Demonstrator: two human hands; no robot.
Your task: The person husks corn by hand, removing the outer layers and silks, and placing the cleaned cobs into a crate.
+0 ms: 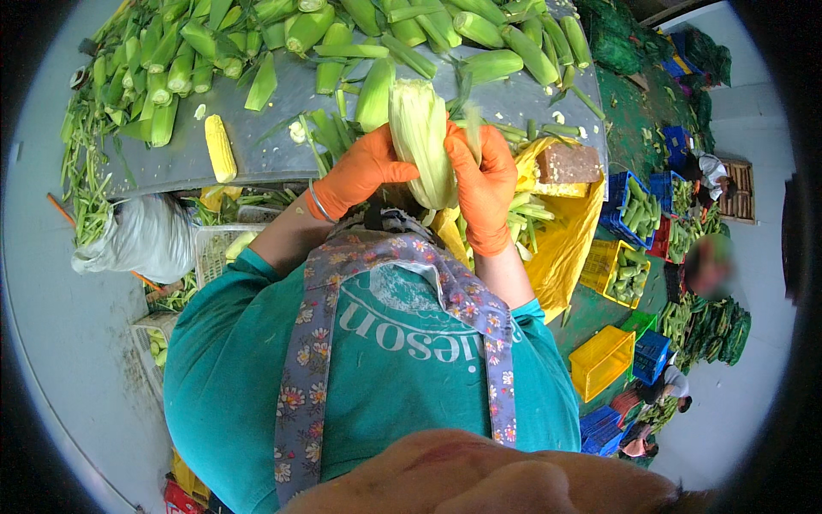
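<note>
An ear of corn in pale green husk [420, 144] is held upright above the table's near edge. My left hand [366, 170], in an orange glove, is closed around its left side, the thumb across the husk. On the right, my right hand [483, 180], also gloved in orange, pinches a loose strip of husk [474, 132], which looks blurred, beside the ear. A bare yellow corn cob [221, 149] lies on the grey table [282, 154] to the left. Unpeeled green ears [308, 29] are heaped along the far side.
A brown block [569, 163] rests by a yellow bag [565, 238] at the table's right edge. Below the table stand a white plastic crate [212, 250] and a full whitish sack [151, 238]. Blue crates [626, 205], yellow crates [600, 363] and several people are farther right.
</note>
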